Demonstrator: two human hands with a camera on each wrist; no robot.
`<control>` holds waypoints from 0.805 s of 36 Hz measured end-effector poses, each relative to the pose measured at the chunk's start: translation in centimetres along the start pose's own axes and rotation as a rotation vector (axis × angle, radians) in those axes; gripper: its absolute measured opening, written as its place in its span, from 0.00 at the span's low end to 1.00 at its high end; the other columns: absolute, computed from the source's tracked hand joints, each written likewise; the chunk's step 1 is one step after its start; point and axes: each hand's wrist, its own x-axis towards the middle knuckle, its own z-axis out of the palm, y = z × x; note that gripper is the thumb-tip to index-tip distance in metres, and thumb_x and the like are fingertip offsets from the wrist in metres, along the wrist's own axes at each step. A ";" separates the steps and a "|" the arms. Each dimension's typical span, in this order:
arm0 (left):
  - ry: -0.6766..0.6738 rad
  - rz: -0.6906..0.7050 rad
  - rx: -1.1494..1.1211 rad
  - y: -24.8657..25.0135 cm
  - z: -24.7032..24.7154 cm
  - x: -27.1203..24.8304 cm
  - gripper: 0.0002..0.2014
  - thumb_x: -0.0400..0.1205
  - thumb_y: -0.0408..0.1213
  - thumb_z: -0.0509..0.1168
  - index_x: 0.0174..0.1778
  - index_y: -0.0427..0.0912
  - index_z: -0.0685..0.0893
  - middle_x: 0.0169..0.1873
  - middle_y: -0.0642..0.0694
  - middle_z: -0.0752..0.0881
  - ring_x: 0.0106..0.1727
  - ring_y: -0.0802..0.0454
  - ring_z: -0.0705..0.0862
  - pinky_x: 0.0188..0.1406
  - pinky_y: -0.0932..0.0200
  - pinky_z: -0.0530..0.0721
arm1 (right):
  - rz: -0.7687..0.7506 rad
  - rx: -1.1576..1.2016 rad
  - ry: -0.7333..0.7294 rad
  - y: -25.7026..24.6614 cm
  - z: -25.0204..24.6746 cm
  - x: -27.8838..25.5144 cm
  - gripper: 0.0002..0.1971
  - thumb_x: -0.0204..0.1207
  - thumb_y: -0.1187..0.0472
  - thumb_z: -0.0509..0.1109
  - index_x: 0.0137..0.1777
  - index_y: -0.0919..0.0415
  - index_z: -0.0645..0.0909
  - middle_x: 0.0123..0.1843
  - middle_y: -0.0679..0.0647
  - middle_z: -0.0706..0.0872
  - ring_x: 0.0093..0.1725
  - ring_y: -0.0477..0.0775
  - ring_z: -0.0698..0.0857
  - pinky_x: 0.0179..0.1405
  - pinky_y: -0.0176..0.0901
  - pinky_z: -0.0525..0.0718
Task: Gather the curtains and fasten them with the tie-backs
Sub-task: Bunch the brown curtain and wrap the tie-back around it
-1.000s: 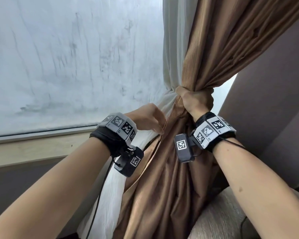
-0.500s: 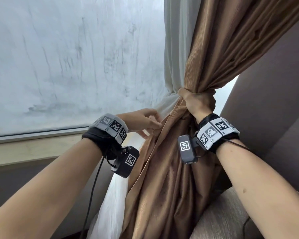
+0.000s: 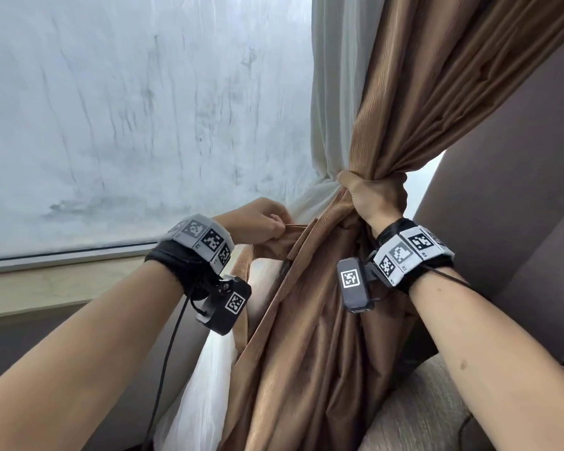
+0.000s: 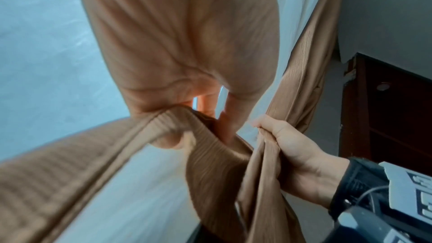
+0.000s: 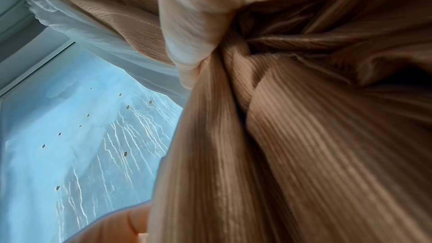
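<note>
window [image 3: 127, 125]: landmark, behind everything.
brown curtain [image 3: 306, 369]: bunched w/ white sheer [image 3: 332, 92] at window's right edge.
right hand [image 3: 373, 196]: clenched round bunch, keeps it gathered.
left hand [image 3: 258, 219]: pinching tie-back [image 3: 275, 245] end, prob. to wrap it.

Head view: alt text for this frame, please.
The right hand grips the gathered brown curtain at its waist, while the left hand pinches a brown fabric strip beside it. A white sheer curtain hangs behind, against a streaked window.
</note>
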 end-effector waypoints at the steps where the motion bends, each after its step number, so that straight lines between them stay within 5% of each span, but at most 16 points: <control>1: 0.007 0.018 -0.005 0.0 -0.3 -0.1 0.06 0.82 0.27 0.66 0.45 0.41 0.87 0.35 0.45 0.85 0.36 0.53 0.81 0.41 0.60 0.81 | -0.003 0.002 0.000 0.1 0.0 0.0 0.51 0.59 0.36 0.79 0.73 0.69 0.65 0.70 0.62 0.80 0.68 0.65 0.79 0.64 0.47 0.76; 5: 0.100 0.123 0.058 0.3 -1.3 0.0 0.07 0.79 0.43 0.74 0.41 0.43 0.91 0.31 0.44 0.86 0.31 0.54 0.80 0.34 0.59 0.78 | -0.013 0.010 -0.003 0.3 0.2 0.2 0.50 0.59 0.37 0.79 0.73 0.69 0.66 0.70 0.61 0.80 0.69 0.64 0.79 0.64 0.47 0.77; 11: 0.286 0.317 0.052 1.9 -2.0 0.7 0.07 0.81 0.38 0.72 0.37 0.44 0.89 0.28 0.55 0.85 0.29 0.67 0.79 0.32 0.72 0.76 | -0.004 0.036 0.000 0.6 0.2 0.5 0.48 0.59 0.39 0.79 0.73 0.67 0.66 0.70 0.60 0.80 0.69 0.62 0.79 0.62 0.42 0.75; 18: 0.217 0.258 0.145 0.1 -2.8 2.3 0.07 0.81 0.33 0.71 0.41 0.50 0.90 0.38 0.56 0.88 0.45 0.58 0.84 0.51 0.63 0.79 | -0.020 0.086 -0.005 1.0 0.3 0.8 0.53 0.46 0.32 0.78 0.70 0.63 0.73 0.64 0.55 0.85 0.63 0.57 0.84 0.62 0.42 0.81; 24: 0.219 0.174 0.357 -1.0 -3.6 2.8 0.09 0.81 0.26 0.68 0.48 0.40 0.92 0.41 0.45 0.91 0.46 0.50 0.86 0.49 0.60 0.81 | -0.034 0.128 0.005 1.6 0.4 1.4 0.52 0.39 0.30 0.78 0.65 0.58 0.79 0.57 0.48 0.89 0.58 0.52 0.87 0.61 0.46 0.85; 29: 0.292 0.167 0.497 -0.8 -4.8 3.5 0.12 0.81 0.26 0.65 0.49 0.42 0.93 0.44 0.43 0.92 0.51 0.46 0.87 0.55 0.56 0.83 | -0.050 0.147 0.000 2.1 0.4 2.1 0.48 0.38 0.30 0.80 0.60 0.56 0.83 0.54 0.46 0.90 0.54 0.50 0.88 0.58 0.47 0.86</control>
